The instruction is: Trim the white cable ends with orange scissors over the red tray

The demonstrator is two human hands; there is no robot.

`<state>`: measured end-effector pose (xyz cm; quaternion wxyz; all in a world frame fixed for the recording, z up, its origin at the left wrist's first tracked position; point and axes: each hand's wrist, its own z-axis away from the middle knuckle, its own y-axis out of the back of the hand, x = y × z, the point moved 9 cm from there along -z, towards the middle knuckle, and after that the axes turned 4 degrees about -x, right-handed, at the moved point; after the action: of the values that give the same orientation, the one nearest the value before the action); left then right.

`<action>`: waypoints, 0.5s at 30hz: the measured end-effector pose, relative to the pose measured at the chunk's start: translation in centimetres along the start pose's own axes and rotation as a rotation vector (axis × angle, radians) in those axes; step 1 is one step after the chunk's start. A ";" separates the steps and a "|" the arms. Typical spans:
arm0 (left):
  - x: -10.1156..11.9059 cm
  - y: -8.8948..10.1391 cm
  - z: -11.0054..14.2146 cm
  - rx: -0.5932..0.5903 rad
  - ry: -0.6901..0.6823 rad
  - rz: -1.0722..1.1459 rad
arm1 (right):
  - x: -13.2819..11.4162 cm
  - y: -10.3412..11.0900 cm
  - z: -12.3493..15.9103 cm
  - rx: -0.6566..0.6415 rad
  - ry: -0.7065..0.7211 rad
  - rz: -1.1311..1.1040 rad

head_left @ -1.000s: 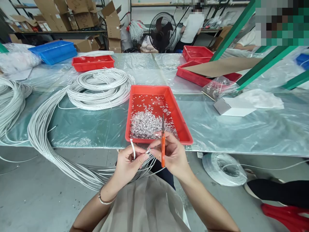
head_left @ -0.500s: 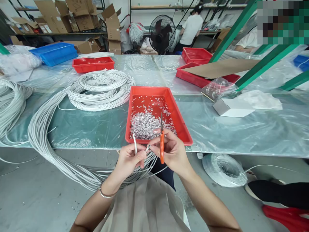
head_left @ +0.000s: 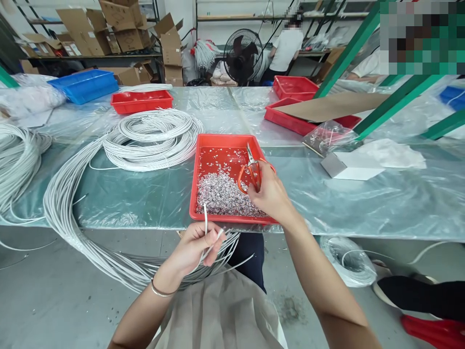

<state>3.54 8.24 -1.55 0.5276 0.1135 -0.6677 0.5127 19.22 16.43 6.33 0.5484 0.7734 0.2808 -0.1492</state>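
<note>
My left hand (head_left: 199,245) pinches a white cable (head_left: 206,218) just in front of the table edge; one end stands up above the fingers. Over the red tray (head_left: 193,194), my right hand (head_left: 271,191) is closed on small scissors (head_left: 250,167) with orange handles, their blades pointing up and away. Small shiny pieces (head_left: 225,194) lie heaped in the near half of that tray and scattered farther back. A thick bundle of white cables (head_left: 69,203) runs from the coil (head_left: 152,138) on the table down over the edge and behind my left hand.
Other red trays (head_left: 141,101) and a blue tray (head_left: 83,87) stand at the back. Green metal bars (head_left: 395,109) slant across the right, near a small white box (head_left: 350,166). Beyond the table are a fan (head_left: 243,55) and a person (head_left: 286,48) in white.
My right hand has moved away from my left, up and over the tray, and turned the scissors so both handle loops show. My left hand still holds the cable at nearly the same place.
</note>
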 end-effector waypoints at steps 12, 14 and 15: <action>-2.2 0.9 -0.1 0.093 -0.011 -0.543 | 2.0 -0.4 2.0 -0.109 -0.081 0.191; -1.5 0.8 0.1 0.112 -0.061 -0.466 | 2.8 -0.3 1.8 -0.094 -0.112 0.213; -1.1 0.8 0.2 0.124 -0.089 -0.432 | 3.1 -0.4 1.7 -0.089 -0.126 0.224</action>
<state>3.32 7.98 -2.90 0.5872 0.3085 -0.6176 0.4225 21.61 15.79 3.78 0.6118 0.7640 0.1639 -0.1227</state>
